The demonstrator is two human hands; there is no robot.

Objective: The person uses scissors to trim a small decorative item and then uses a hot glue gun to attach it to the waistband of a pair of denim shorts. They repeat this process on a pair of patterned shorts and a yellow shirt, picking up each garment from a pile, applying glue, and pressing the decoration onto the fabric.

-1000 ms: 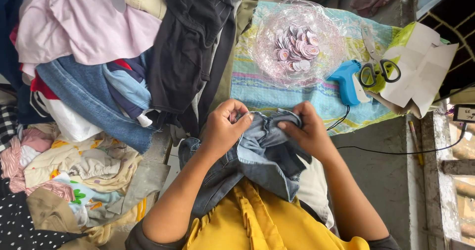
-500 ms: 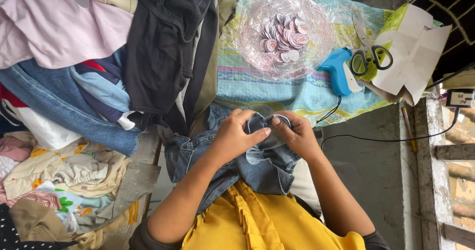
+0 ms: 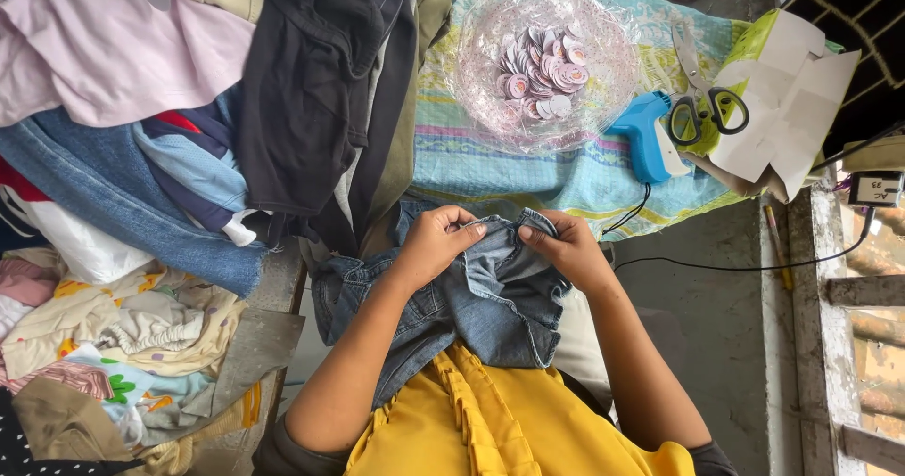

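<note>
Both hands now sit closer together on the denim garment (image 3: pixel 471 297): left hand (image 3: pixel 436 248) and right hand (image 3: pixel 564 250) pinch its upper edge; clear bowl (image 3: pixel 490 99) at 12 o'clock, untouched.

Your left hand (image 3: pixel 436 243) and right hand (image 3: pixel 564 247) have drawn slightly apart along the denim garment (image 3: pixel 476 304), stretching its folded edge between them; a second ago they were bunched together.

Round tags (image 3: pixel 542 71) fill a clear bowl (image 3: pixel 471 61); a green-white paper package (image 3: pixel 792 90) lies right; a small labelled adapter (image 3: pixel 872 189) sits far right.
</note>
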